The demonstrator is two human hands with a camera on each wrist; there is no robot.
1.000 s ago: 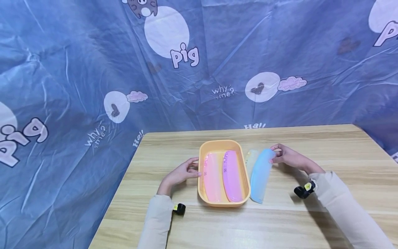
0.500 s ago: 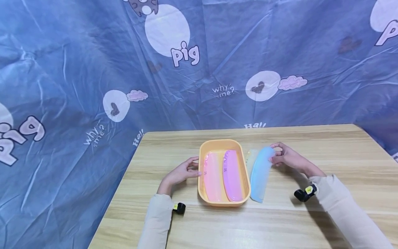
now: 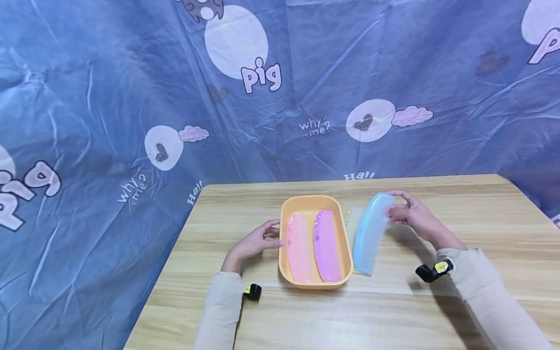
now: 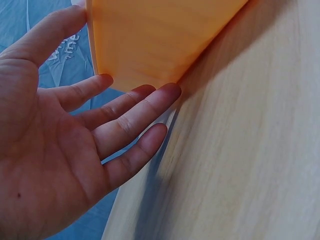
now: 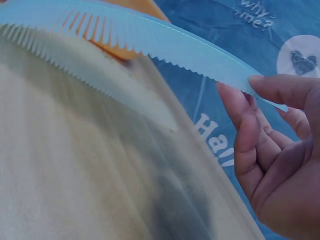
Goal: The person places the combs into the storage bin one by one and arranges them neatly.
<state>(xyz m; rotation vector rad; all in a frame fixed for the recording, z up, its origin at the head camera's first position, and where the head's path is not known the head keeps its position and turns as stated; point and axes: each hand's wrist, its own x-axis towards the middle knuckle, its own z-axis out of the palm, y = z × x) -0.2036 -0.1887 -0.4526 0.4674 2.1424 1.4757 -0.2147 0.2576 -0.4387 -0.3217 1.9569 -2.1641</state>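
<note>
An orange tray (image 3: 285,233) sits mid-table with a pink comb (image 3: 299,248) and a purple comb (image 3: 326,245) lying side by side in it. My left hand (image 3: 258,241) rests with straight fingers (image 4: 125,117) against the tray's left wall (image 4: 150,40). My right hand (image 3: 409,211) pinches the far end of a light blue comb (image 3: 369,233) and holds it lifted and tilted just right of the tray; the blue comb (image 5: 150,37) shows its teeth in the right wrist view. A pale yellowish comb (image 3: 352,221) lies on the table beneath it, partly hidden.
The wooden table (image 3: 459,311) ends at a blue printed cloth backdrop (image 3: 131,97) behind and to the left. Small black wrist cameras (image 3: 430,271) sit on both sleeves.
My right hand has raised the far end of the blue comb up and slightly right, off the table. The left hand has stayed against the tray.
</note>
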